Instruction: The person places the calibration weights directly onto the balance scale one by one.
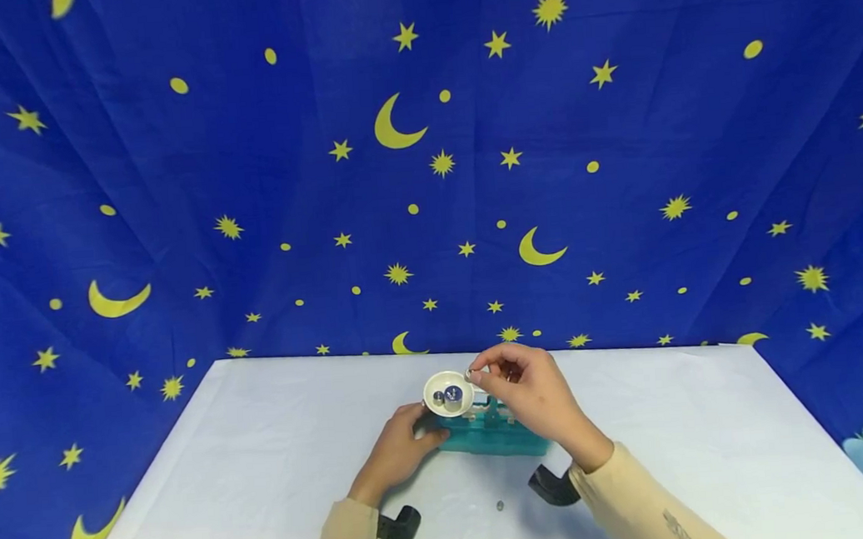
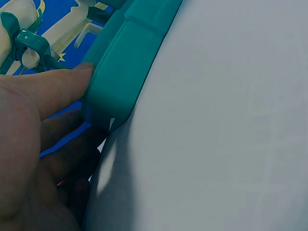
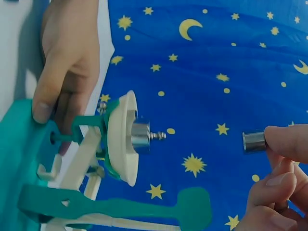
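Observation:
A teal balance scale [image 1: 492, 445] with cream beams stands on the white table. My left hand [image 1: 402, 447] grips the end of its base, with the thumb on top at the edge [image 2: 110, 86] and the other fingers curled below. In the scale's left cream pan [image 1: 430, 385] sit a larger metal weight [image 1: 452, 397] and a smaller metal weight [image 1: 439, 397]. Just right of that pan, my right hand [image 1: 533, 388] pinches a small metal cylinder weight [image 3: 253, 142] between thumb and fingertip, clear of the pan in the right wrist view. The right hand partly hides the scale's other side.
A tiny metal piece [image 1: 500, 505] lies on the white table [image 1: 265, 465] in front of the scale. Black curved mounts [image 1: 554, 486] stick out at both wrists. Behind the table hangs a blue cloth [image 1: 305, 186] with yellow moons and stars.

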A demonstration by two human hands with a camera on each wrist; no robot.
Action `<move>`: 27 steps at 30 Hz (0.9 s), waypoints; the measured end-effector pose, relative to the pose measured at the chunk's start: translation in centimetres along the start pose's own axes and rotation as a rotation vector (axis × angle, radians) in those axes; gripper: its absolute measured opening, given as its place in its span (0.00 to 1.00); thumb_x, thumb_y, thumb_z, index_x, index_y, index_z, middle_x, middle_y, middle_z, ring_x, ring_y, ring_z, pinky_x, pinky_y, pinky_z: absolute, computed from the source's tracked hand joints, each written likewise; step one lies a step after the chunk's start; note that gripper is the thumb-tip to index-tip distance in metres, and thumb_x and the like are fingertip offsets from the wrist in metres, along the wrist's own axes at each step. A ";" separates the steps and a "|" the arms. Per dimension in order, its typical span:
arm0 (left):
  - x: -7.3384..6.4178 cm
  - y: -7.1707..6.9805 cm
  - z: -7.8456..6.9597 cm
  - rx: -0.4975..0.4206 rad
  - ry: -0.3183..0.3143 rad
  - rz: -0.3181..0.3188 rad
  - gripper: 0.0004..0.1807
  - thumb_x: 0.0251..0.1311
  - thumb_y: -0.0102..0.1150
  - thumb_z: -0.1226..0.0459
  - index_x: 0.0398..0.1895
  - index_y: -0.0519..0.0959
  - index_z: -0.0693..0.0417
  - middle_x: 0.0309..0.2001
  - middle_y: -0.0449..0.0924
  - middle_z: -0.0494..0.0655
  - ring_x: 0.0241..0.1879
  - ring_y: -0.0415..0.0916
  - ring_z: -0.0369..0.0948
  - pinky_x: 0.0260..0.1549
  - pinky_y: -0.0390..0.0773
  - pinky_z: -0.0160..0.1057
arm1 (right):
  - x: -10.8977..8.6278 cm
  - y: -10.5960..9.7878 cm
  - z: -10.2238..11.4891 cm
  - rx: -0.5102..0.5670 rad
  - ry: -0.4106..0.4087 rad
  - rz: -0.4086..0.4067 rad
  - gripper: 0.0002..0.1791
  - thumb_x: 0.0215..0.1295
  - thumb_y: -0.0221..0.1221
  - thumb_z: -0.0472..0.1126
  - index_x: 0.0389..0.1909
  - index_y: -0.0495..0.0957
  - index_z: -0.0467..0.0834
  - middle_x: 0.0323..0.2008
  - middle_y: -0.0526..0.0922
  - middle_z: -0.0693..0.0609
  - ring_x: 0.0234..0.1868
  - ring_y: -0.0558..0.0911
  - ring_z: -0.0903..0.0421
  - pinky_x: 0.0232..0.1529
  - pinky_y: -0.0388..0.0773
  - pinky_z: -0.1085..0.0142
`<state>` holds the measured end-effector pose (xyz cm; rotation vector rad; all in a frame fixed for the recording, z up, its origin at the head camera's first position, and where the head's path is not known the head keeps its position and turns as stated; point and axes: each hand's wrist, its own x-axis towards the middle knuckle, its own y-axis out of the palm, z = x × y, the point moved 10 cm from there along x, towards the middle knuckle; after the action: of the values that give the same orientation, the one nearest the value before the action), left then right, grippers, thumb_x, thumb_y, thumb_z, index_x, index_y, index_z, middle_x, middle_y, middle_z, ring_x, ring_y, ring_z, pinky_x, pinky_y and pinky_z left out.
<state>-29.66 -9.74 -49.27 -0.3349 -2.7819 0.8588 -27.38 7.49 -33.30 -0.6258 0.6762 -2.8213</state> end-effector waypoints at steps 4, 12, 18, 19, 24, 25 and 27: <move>0.0 0.0 0.0 0.001 0.001 0.003 0.28 0.62 0.67 0.55 0.63 0.77 0.59 0.61 0.79 0.54 0.66 0.68 0.57 0.68 0.63 0.62 | 0.9 0.1 -0.3 -0.016 0.007 0.018 0.02 0.65 0.67 0.41 0.37 0.86 0.49 0.23 0.76 0.55 0.24 0.72 0.55 0.20 0.69 0.68; 0.0 0.2 0.2 -0.001 -0.015 0.011 0.29 0.63 0.66 0.54 0.63 0.77 0.59 0.62 0.77 0.55 0.67 0.67 0.57 0.69 0.62 0.63 | 2.6 0.7 -1.4 -0.008 0.055 0.066 0.03 0.64 0.68 0.40 0.37 0.87 0.47 0.22 0.74 0.54 0.24 0.72 0.55 0.22 0.68 0.69; 0.0 0.2 0.3 -0.003 -0.023 0.017 0.28 0.63 0.66 0.55 0.63 0.77 0.58 0.62 0.78 0.55 0.67 0.67 0.57 0.69 0.62 0.63 | 3.2 1.5 -2.4 0.030 0.082 0.111 0.05 0.65 0.68 0.42 0.38 0.87 0.46 0.22 0.72 0.53 0.24 0.71 0.55 0.23 0.67 0.68; 0.1 0.2 0.3 -0.005 -0.023 0.018 0.28 0.63 0.66 0.55 0.63 0.77 0.58 0.62 0.78 0.55 0.67 0.67 0.57 0.69 0.62 0.63 | 3.3 1.6 -2.5 0.032 0.082 0.119 0.04 0.65 0.68 0.41 0.38 0.87 0.46 0.22 0.73 0.52 0.24 0.71 0.55 0.23 0.67 0.68; 0.1 0.2 0.2 -0.001 -0.031 0.020 0.29 0.63 0.66 0.55 0.64 0.76 0.58 0.62 0.78 0.54 0.67 0.67 0.57 0.69 0.62 0.63 | 3.5 2.2 -3.1 0.012 0.085 0.146 0.03 0.64 0.67 0.40 0.37 0.87 0.48 0.23 0.74 0.52 0.25 0.72 0.54 0.24 0.68 0.68; 0.0 0.2 0.2 0.000 -0.034 0.020 0.29 0.63 0.66 0.55 0.64 0.76 0.58 0.62 0.78 0.54 0.67 0.67 0.57 0.69 0.62 0.63 | 3.6 2.4 -3.1 0.006 0.089 0.152 0.02 0.64 0.67 0.40 0.36 0.87 0.48 0.23 0.74 0.53 0.26 0.73 0.54 0.24 0.68 0.68; 0.0 0.2 0.2 -0.002 -0.042 0.021 0.29 0.63 0.66 0.55 0.64 0.76 0.57 0.63 0.77 0.54 0.68 0.67 0.57 0.69 0.62 0.63 | 3.7 2.7 -3.2 -0.004 0.100 0.165 0.02 0.64 0.67 0.39 0.36 0.87 0.48 0.23 0.75 0.53 0.27 0.73 0.54 0.24 0.68 0.68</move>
<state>-29.71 -9.69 -49.56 -0.3516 -2.8232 0.8775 -31.89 5.45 -35.86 -0.4107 0.7159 -2.7128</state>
